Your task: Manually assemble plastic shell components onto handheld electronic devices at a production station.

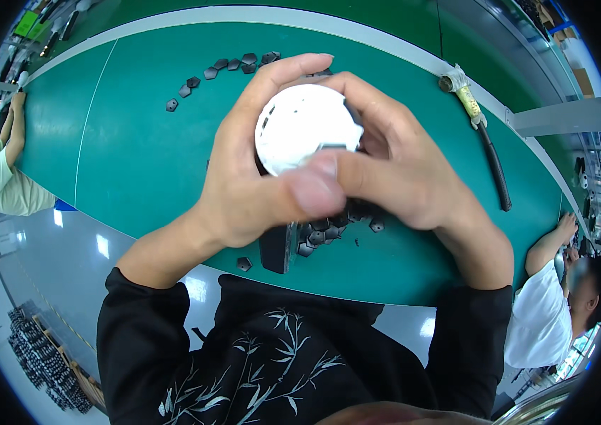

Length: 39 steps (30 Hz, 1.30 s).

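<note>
Both my hands grip a round white plastic part (304,127), raised close above the green table. My left hand (244,170) wraps its left side, fingers curled round the far edge. From the right, my right hand (403,159) closes on it. The two thumbs meet over the near edge and hide part of it. Beneath my hands lies a pile of small black five-sided pieces (321,234), partly covered. A dark oblong block (275,248) rests beside the pile, its far end hidden by my left hand.
More black five-sided pieces curve across the far side of the green table (151,163), and one piece (244,264) lies near its front edge. A hammer-like tool with a wrapped head and black handle (488,142) lies at the right. A person sits at each side (545,312).
</note>
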### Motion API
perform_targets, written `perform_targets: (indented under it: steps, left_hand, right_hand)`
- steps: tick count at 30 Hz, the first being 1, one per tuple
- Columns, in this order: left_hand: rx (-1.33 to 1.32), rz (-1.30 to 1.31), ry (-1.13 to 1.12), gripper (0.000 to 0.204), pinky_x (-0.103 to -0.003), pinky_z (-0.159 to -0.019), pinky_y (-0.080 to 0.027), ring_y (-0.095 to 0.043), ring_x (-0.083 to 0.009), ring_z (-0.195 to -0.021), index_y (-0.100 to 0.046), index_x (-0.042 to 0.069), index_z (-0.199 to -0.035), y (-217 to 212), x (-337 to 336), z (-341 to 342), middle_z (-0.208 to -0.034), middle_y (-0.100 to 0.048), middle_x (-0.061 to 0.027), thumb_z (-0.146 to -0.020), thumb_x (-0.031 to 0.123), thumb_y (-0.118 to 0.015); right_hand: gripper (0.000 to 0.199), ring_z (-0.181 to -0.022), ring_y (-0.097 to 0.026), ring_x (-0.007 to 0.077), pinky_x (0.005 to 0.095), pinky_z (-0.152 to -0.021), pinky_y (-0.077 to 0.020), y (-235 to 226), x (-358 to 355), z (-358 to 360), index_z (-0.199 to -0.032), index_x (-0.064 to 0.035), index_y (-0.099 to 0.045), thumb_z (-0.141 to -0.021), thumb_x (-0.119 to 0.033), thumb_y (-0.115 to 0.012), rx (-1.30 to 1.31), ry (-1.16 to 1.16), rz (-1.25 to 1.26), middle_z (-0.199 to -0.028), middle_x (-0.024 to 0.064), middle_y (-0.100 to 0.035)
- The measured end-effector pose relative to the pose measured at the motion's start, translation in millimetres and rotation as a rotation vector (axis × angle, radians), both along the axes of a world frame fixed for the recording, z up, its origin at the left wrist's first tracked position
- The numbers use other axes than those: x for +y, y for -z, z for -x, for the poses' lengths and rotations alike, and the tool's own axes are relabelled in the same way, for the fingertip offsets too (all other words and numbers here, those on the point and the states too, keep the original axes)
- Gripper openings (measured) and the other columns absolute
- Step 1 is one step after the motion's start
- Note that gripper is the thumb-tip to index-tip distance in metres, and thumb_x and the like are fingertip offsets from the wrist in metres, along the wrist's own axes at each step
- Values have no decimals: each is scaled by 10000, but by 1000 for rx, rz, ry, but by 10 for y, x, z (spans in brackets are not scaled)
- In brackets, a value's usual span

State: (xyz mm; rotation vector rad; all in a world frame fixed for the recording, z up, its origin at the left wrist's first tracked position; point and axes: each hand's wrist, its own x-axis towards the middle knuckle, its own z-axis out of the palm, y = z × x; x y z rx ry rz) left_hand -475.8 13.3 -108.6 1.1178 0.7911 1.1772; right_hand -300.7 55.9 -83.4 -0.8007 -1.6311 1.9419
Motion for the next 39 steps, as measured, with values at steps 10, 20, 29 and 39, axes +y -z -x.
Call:
perform_targets:
  steps: [10,20,29,39]
  left_hand:
    - [277,-245,-69,1058,-376,-847,-560,-640,-279,-987,-358,-29,-1434,10,34,-69,-1252,-546,-208,-768,776,-525]
    - [-48,-56,-233,614,-426,-1023,-410,-490,-364,-1250,-363,-38,-1437,116,229,-167,-1432,-361,-264,-952,304,-517]
    - [-24,-69,-147,530,-422,-992,-448,-521,-365,-1245,-433,-47,-1392,135,162,-114,-1428,-418,-230,-970,266,-503]
    - [-13,-123,-117,457,-393,-940,-494,-565,-342,-1196,-477,-61,-1348,162,64,-50,-1412,-477,-231,-971,198,-481]
  right_hand:
    - [407,-758,-609,139,213,-620,-460,-54,-64,23,-1194,14,-560,-865,-215,-621,-6,118,-19,-956,112,-642]
    - [424,-428,-449,79,229,-362,-333,294,1315,-810,-868,-94,-645,-912,-512,-582,247,1148,-96,-561,-8,-523]
    - [479,-1076,-599,319,392,-921,-499,917,1608,-1101,-1140,49,-618,-816,-290,-716,-821,1256,-886,-1108,224,-622]
    - [212,-1271,-526,342,413,-1062,-416,1101,1148,-453,-998,-70,-695,-818,-180,-682,-718,752,-1407,-1100,88,-690]
